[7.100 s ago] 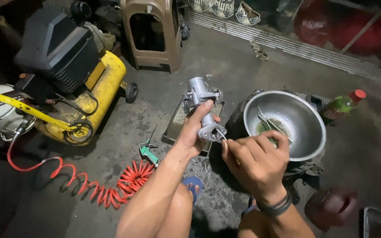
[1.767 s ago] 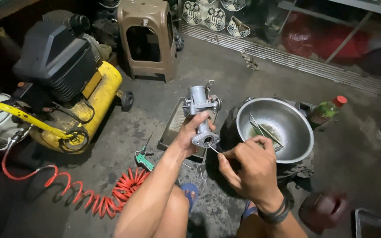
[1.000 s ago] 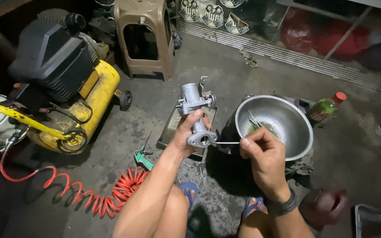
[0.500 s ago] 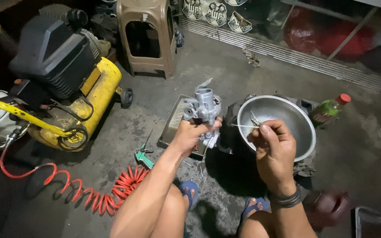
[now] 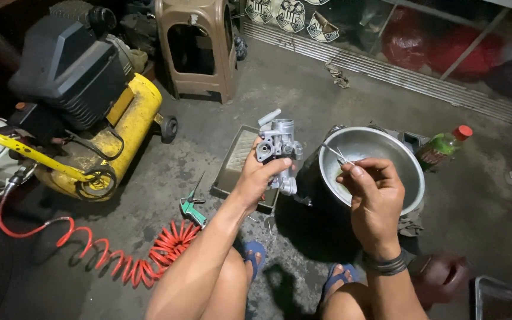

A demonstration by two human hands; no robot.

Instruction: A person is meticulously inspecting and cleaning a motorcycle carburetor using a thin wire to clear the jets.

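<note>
A: Well, start with the big things: the yellow air compressor (image 5: 99, 127) on the left with its red coiled hose (image 5: 131, 261) across the concrete, then the metal bowl (image 5: 386, 157) on the right.

B: And the hands?

A: The left hand (image 5: 256, 178) is wrapped around a small silver carburetor (image 5: 278, 148), held upright over the shallow tray (image 5: 238, 163). The right hand (image 5: 374, 189) pinches a thin wire-like tool (image 5: 334, 153) between thumb and fingertips, above the bowl.

B: How would you do this bit well?

A: I'd keep the carburetor steady, bring the tool in straight, and work over the bowl so nothing small drops to the floor.

B: Anything unclear?

A: The tool's tip is too fine to read, the bowl's contents are dim, and which opening faces the tool I cannot tell.
</note>
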